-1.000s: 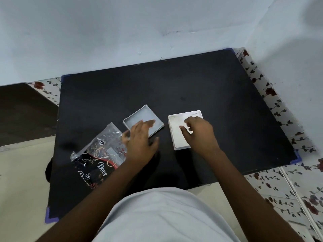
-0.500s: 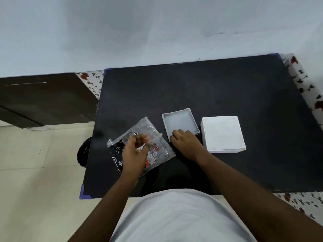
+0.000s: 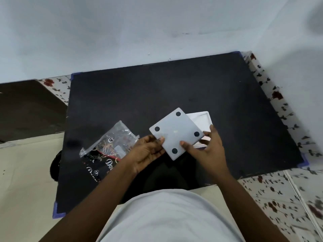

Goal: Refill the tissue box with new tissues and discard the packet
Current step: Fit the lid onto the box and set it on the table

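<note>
Head view: nearest, both hands grip one grey base panel (image 3: pixel 176 133) with four black pads, left hand (image 3: pixel 148 152) and right hand (image 3: pixel 208 149) pinching its near edges with their fingers. I would square it over the one white tissue box (image 3: pixel 201 119) behind before pressing. One tissue packet (image 3: pixel 111 147) lies left on the desk (image 3: pixel 174 88).
</note>
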